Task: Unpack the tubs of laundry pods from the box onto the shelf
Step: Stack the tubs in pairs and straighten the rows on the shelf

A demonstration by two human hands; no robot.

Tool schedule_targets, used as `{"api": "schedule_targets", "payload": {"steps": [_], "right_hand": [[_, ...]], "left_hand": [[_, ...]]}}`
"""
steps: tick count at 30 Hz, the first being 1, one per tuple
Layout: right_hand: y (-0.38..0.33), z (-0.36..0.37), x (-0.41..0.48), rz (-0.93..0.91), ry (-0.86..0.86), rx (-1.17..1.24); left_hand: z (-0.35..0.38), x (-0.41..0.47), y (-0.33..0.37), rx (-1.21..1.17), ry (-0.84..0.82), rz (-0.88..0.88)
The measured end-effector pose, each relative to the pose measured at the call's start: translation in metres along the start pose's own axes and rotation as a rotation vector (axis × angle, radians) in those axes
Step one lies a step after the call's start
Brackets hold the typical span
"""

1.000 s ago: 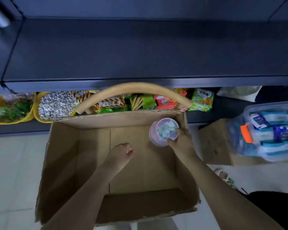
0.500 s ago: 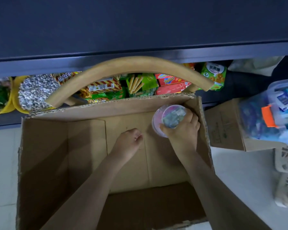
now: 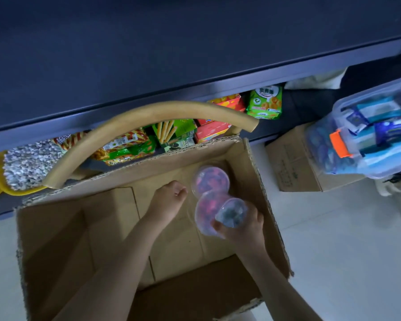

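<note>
Nearest, right hand [image 3: 243,225] grips one tub of laundry pods [image 3: 230,213] at the right side of the box [image 3: 56,239]. Mid-box: left hand [image 3: 169,200], curled, holding nothing. Far right corner: second tub [image 3: 210,179]. Beyond: dark shelf [image 3: 148,54], snack packets [image 3: 265,101] beneath.

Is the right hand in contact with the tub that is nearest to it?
Touching. The head view shows the right hand with its fingers curled round the tub, and no gap between them.

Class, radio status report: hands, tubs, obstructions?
Right hand grips clear round plastic tub. Left hand curled, empty, inside brown cardboard box. Second clear tub in box's far right corner. Tan curved strip arcs between box and dark shelf.
</note>
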State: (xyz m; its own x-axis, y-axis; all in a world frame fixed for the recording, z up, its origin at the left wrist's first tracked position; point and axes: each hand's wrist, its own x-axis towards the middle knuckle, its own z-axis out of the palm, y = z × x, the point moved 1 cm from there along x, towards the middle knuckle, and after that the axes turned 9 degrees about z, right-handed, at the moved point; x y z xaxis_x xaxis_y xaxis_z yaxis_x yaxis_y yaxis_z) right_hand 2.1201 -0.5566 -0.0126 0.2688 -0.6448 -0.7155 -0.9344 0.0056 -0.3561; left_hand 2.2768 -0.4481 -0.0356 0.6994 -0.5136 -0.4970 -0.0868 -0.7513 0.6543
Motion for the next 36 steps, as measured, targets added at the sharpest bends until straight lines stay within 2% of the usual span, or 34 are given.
{"api": "schedule_targets", "payload": {"steps": [4, 9, 12, 18, 21, 25, 29, 36], "right_hand": [[0.023, 0.007, -0.008, 0.174, -0.008, 0.135], [0.047, 0.024, -0.002, 0.443, -0.02, 0.231], [0.057, 0.033, 0.006, 0.52, -0.031, 0.268], [0.061, 0.043, 0.016, 0.537, -0.052, 0.228], [0.061, 0.044, 0.017, 0.525, -0.072, 0.25], [0.061, 0.039, 0.017, 0.491, -0.084, 0.241], [0.056, 0.036, 0.012, 0.465, -0.02, 0.277], [0.041, 0.045, 0.017, 0.408, 0.033, 0.37]], "left_hand": [[0.011, 0.015, 0.006, 0.026, -0.07, -0.001], [0.029, 0.036, 0.008, 0.034, -0.065, -0.053], [0.042, 0.049, 0.01, 0.01, -0.069, -0.024], [0.076, 0.065, -0.001, -0.144, -0.126, -0.009], [0.081, 0.063, -0.014, -0.188, -0.071, 0.018], [0.071, 0.048, -0.026, -0.345, 0.007, 0.035], [0.05, 0.025, -0.047, -0.472, 0.093, -0.027], [0.018, -0.01, -0.091, -0.477, 0.113, -0.13]]}}
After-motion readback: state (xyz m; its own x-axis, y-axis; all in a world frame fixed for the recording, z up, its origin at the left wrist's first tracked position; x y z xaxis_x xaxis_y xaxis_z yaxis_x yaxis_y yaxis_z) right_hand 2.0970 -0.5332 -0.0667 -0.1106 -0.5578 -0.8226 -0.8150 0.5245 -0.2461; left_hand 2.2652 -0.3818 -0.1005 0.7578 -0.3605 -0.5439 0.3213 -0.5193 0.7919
